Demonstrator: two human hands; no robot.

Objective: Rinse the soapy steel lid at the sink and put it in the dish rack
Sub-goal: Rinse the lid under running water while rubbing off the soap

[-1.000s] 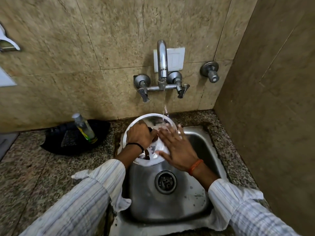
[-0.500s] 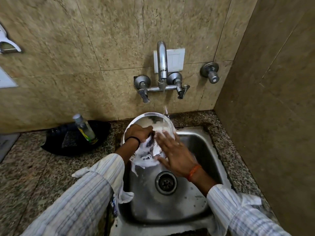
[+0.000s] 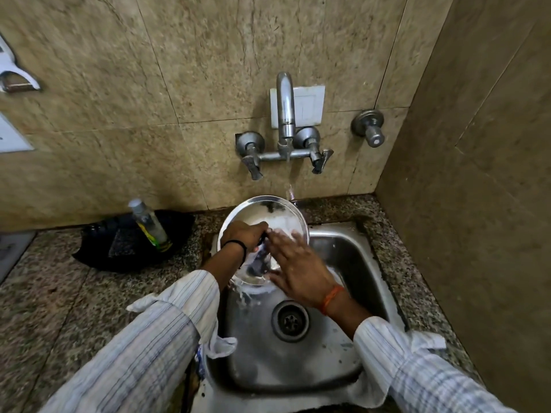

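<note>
Rinsing: left hand grips the steel lid's knob; right hand, open-palmed, rubs suds off. Next, the unseen rack.

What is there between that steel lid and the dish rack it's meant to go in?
That cannot be judged: no dish rack is in view. The steel lid is over the sink, under the tap stream. The left hand grips its knob; the right hand lies flat on it.

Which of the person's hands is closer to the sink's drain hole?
The right hand. It is spread over the steel lid just above the drain; the left hand grips the lid's handle farther up and left.
</note>
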